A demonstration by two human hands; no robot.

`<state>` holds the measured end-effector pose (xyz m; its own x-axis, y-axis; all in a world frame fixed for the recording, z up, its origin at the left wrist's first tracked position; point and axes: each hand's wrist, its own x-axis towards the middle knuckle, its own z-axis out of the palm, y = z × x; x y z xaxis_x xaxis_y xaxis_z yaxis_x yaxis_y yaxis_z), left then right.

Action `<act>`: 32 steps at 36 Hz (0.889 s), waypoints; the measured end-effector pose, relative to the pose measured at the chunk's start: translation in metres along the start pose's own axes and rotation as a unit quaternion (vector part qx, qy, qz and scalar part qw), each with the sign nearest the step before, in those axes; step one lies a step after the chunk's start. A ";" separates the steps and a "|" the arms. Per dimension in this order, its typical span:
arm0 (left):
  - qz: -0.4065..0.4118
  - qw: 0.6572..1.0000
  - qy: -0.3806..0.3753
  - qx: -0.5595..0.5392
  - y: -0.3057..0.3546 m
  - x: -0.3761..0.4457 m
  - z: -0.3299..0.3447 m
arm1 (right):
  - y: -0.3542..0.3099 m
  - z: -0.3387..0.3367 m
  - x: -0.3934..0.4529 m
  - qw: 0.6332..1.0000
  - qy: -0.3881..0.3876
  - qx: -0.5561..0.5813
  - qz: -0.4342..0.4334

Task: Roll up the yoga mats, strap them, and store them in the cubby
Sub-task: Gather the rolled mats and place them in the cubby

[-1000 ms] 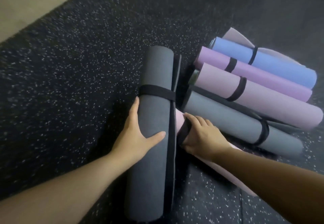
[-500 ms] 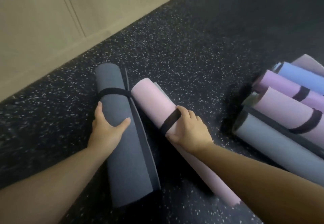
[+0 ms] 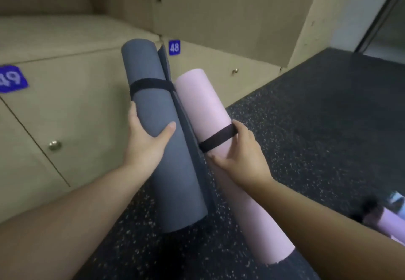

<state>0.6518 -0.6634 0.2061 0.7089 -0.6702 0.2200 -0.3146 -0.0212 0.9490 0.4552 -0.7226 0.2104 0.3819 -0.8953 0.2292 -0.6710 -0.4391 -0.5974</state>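
My left hand (image 3: 147,141) grips a rolled grey yoga mat (image 3: 160,130) bound by a black strap (image 3: 151,85). My right hand (image 3: 240,159) grips a rolled pink yoga mat (image 3: 205,102) just below its black strap (image 3: 218,137). Both rolls are lifted off the floor, side by side and touching, with their far ends pointing at the beige lockers. The grey roll's far end reaches up beside the door numbered 48 (image 3: 174,47). An open locker compartment (image 3: 72,29) lies behind and left of the grey roll.
Beige locker doors with round knobs (image 3: 54,145) fill the left, one numbered 49 (image 3: 11,79). An open locker door (image 3: 230,16) hangs above. Dark speckled rubber floor (image 3: 317,115) spreads to the right. More rolled mats (image 3: 388,222) lie at the lower right edge.
Both rolled mats have come up off the floor in my hands and moved toward the lockers. My view has swung up from the floor, leaving the pile of mats at the right edge.
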 end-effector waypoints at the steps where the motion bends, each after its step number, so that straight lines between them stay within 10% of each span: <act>1: 0.008 1.000 0.001 -0.003 0.011 0.014 -0.012 | -0.017 -0.004 0.011 1.000 0.007 -0.006 -0.008; 16: 0.014 0.997 -0.014 0.076 0.137 0.159 -0.166 | -0.224 -0.053 0.131 0.994 0.039 -0.042 -0.090; 32: 0.085 0.988 0.055 0.120 0.139 0.223 -0.180 | -0.254 -0.028 0.209 0.994 0.011 -0.032 -0.106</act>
<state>0.8801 -0.6818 0.4277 0.6931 -0.5943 0.4079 -0.5664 -0.0990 0.8181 0.6875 -0.7997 0.4319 0.5049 -0.7839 0.3613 -0.6163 -0.6205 -0.4849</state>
